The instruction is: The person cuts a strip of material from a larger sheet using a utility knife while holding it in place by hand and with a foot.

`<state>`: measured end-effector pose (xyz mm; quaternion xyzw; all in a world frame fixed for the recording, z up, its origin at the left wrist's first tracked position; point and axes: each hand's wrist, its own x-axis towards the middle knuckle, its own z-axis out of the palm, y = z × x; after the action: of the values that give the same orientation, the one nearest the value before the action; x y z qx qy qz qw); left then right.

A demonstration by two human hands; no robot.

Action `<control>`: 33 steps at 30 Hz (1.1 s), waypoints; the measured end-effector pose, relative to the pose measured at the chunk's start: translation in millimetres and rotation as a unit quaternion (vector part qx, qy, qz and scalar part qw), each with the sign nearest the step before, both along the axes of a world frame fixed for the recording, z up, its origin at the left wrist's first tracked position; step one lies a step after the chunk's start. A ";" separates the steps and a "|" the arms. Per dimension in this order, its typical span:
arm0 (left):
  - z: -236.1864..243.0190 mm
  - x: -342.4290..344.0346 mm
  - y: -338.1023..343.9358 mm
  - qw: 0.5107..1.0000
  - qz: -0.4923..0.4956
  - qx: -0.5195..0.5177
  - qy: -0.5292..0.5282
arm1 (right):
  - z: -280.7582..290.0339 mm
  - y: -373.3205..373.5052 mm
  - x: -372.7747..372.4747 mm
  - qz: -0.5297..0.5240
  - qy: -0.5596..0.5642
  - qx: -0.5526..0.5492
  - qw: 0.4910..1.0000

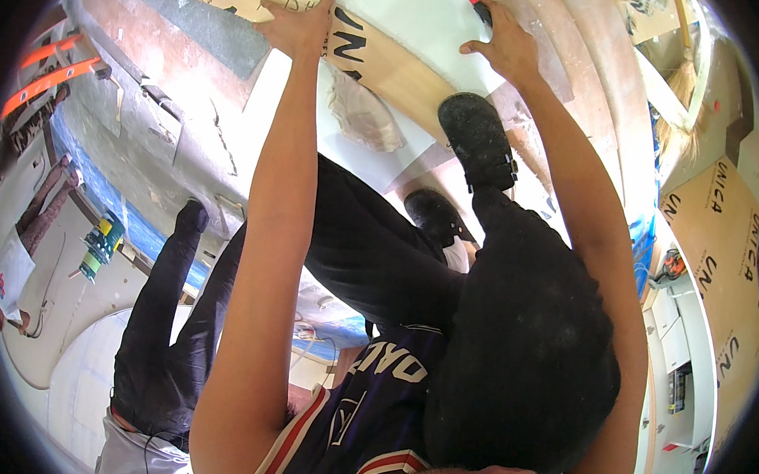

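Across a white sheet (443,36) lies a long tan strip of board (403,81) with dark printing and a handwritten mark. My left hand (300,28) is spread flat on this strip near its upper part, fingers apart and nothing visible in them. At the sheet's right side, my right hand (508,48) has its fingers curled against a small black-and-red object (484,13), partly hidden, its kind unclear. The right thumb sticks out to the left. Below the strip, a crumpled translucent piece of plastic (364,113) rests on the sheet.
My black shoes (477,135) stand close by the strip. At left are an orange ladder (52,79), a green spool-like thing (101,242) and another person's dark-trousered legs (167,338). A straw broom (682,85), tan printed panels (718,243) and a white cabinet (671,343) stand right.
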<state>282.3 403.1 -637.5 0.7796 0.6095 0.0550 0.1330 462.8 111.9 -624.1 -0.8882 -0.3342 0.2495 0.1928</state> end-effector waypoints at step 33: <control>3.9 -16.7 -81.0 0.907 -0.368 -0.032 0.204 | 98.5 -144.9 10.8 0.060 0.192 -0.064 0.978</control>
<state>265.6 322.1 -633.6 0.9381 0.2948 -0.1773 0.0411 473.6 -33.0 -525.6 -0.8127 -0.3269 0.4472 0.1806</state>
